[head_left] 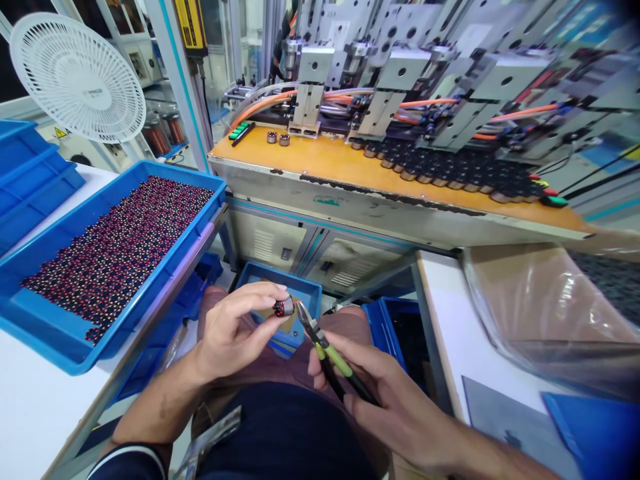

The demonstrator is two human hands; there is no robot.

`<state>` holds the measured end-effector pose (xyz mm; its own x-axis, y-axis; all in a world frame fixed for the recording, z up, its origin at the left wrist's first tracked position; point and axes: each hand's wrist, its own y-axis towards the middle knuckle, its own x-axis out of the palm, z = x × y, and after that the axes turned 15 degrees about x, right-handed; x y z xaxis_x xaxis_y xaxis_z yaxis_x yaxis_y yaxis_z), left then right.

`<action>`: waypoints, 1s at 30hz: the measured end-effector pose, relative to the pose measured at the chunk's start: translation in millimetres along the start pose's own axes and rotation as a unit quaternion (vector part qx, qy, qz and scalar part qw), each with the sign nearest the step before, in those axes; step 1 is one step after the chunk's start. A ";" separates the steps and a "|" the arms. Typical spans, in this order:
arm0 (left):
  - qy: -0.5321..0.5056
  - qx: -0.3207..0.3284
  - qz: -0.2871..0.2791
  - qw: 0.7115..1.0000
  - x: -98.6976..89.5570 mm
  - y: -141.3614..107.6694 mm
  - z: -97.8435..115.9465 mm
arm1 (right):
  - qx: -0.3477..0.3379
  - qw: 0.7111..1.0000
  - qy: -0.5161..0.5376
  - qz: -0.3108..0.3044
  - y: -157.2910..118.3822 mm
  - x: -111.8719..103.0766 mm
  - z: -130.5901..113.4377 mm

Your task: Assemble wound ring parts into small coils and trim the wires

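Cylindrical core (285,307) was pinched by the left hand (225,333); the right hand (387,387) gripped diagonal cutters (319,338); white fan (80,80) bore unreadable lettering (95,92).

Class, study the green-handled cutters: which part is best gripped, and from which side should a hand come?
Probably the long handles of the cutters, coming from the lower right, where the right hand holds them. The tool slants, its metal tip aimed up and left toward the small cylindrical part in the left hand, so this grip keeps clear of the tip.
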<state>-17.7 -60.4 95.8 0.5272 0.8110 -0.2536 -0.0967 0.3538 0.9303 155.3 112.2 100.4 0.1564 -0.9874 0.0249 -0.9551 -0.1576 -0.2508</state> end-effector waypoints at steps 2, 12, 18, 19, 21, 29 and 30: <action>0.001 -0.004 -0.001 1.000 -0.2 -2.2 -0.7 | -0.011 1.000 0.007 -0.005 0.4 0.5 0.5; 0.003 -0.015 -0.008 1.000 -3.0 -5.7 -2.8 | -0.009 1.000 0.010 -0.008 4.1 0.5 -0.1; 0.005 -0.008 -0.008 1.000 -2.0 -1.5 -2.3 | -0.012 1.000 0.022 -0.006 4.6 2.3 1.5; 0.005 -0.007 -0.008 1.000 -2.1 -1.5 -2.2 | -0.012 1.000 0.025 -0.008 4.7 2.0 1.9; 0.007 -0.008 -0.006 1.000 -2.4 -2.1 -2.2 | -0.012 0.999 0.029 -0.009 5.3 1.5 2.9; 0.012 -0.016 -0.005 1.000 -2.2 -4.8 -3.6 | 0.028 0.999 0.022 0.017 10.2 5.6 -6.8; 0.012 -0.015 -0.005 1.000 -2.0 -4.8 -3.9 | 0.030 0.999 0.014 0.026 10.7 6.1 -9.6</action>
<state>-21.6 -61.9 90.8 0.5073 0.8183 -0.2701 -0.1171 0.3760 0.9192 143.7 104.3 107.2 0.0992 -0.9944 0.0366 -0.9449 -0.1056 -0.3100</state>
